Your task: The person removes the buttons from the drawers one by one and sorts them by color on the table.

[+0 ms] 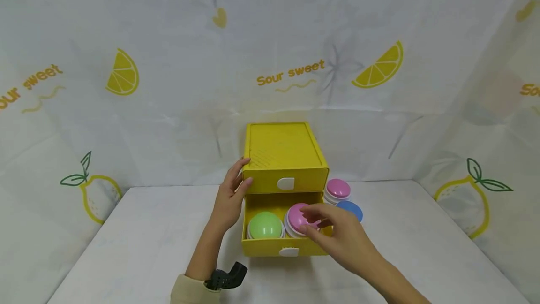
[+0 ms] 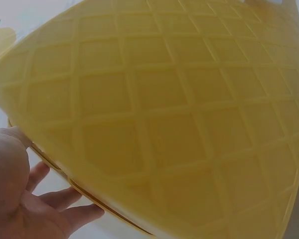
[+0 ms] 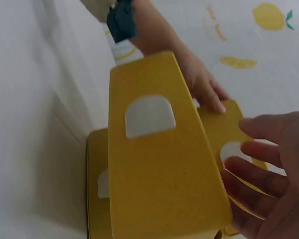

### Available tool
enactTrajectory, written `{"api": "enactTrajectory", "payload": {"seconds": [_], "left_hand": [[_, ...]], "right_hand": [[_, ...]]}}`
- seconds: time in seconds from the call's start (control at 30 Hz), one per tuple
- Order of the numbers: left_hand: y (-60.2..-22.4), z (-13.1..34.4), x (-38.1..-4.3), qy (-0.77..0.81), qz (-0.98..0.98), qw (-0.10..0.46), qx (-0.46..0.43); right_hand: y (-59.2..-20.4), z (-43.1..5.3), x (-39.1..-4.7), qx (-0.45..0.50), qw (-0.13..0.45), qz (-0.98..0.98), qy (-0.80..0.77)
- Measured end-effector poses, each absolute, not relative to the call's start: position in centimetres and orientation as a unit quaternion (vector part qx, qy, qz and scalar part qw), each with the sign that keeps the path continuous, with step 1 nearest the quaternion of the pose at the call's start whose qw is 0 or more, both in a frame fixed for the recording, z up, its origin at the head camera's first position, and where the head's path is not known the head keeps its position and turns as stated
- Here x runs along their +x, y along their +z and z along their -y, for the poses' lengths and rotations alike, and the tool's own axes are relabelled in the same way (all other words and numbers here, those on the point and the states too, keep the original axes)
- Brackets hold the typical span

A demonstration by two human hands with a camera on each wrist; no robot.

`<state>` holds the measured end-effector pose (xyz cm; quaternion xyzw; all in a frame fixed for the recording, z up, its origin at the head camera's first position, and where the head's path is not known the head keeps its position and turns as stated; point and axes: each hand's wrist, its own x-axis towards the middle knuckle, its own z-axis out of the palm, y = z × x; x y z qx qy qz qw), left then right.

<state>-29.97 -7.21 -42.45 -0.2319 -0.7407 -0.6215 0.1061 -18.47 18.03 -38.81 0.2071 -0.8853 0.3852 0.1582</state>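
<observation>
A yellow drawer cabinet (image 1: 278, 144) stands at the table's back, one drawer (image 1: 263, 248) pulled out. Inside sit a round white-rimmed tub with a green domed top (image 1: 265, 225) and a similar pink-topped tub (image 1: 296, 218). My left hand (image 1: 228, 196) rests against the cabinet's upper left side, fingers fairly straight at its edge. Over the drawer's right part hangs my right hand (image 1: 343, 233), its fingertips right by the pink-topped tub, partly covering it in the head view. In the right wrist view those loosely bent, spread fingers (image 3: 256, 174) hold nothing.
To the cabinet's right, on the white table (image 1: 147, 233), are another pink-topped tub (image 1: 338, 188) and a blue-topped one (image 1: 350, 209), partly behind my right hand. A lower drawer (image 3: 97, 159) is closed under the pulled-out one. A lemon-printed cloth (image 1: 177, 121) hangs behind.
</observation>
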Motion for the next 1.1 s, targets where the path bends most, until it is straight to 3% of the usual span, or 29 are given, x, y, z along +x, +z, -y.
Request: {"api": "enactTrajectory", "payload": {"seconds": [0.13,0.47,0.77,1.1], "left_hand": [[-42.6,7.2,-30.0,-0.621,0.739,0.112,-0.235],[-42.4,7.1,-29.8,-0.623,0.738,0.112,-0.236],[-42.5,7.1,-30.0,-0.622,0.738,0.114,-0.237],[-42.5,7.2,-30.1,-0.621,0.739,0.114,-0.236]], "right_hand": [[-38.7,-19.1,-20.9,0.221,0.108,0.898,0.365],[-39.4,-19.0,-23.7,0.237,0.086,0.925,0.286],[-39.9,-19.3,-24.6,0.269,0.095,0.934,0.214],[-40.1,-19.6,-24.5,0.282,0.079,0.919,0.265]]}}
